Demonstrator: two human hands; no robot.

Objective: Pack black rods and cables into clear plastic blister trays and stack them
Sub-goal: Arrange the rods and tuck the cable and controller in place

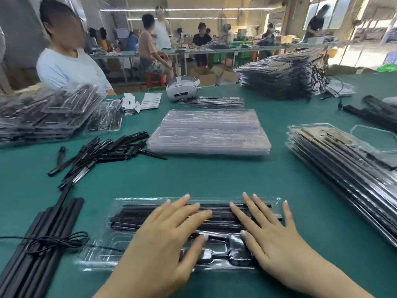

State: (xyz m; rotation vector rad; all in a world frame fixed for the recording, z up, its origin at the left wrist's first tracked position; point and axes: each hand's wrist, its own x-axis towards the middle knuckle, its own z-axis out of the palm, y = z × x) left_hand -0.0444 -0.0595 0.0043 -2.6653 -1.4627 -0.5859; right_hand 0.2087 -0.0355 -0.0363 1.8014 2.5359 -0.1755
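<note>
A clear blister tray (103, 246) lies on the green table in front of me, with black rods (137, 211) in its upper slots and dark parts in its lower pockets. My left hand (167, 237) and my right hand (268, 233) both lie flat on the tray, fingers straight and spread, pressing down on the rods. A loose pile of black rods (101, 151) lies to the upper left. Long black rods tied with a cable (43, 239) lie at the near left. A stack of empty clear trays (210, 132) sits in the middle of the table.
Stacks of packed trays stand at the left (47, 117), the right (343, 168) and the far right (279, 78). A white headset (182, 88) and paper cards (148, 101) lie further back. A person in a light shirt (68, 67) sits at the far left.
</note>
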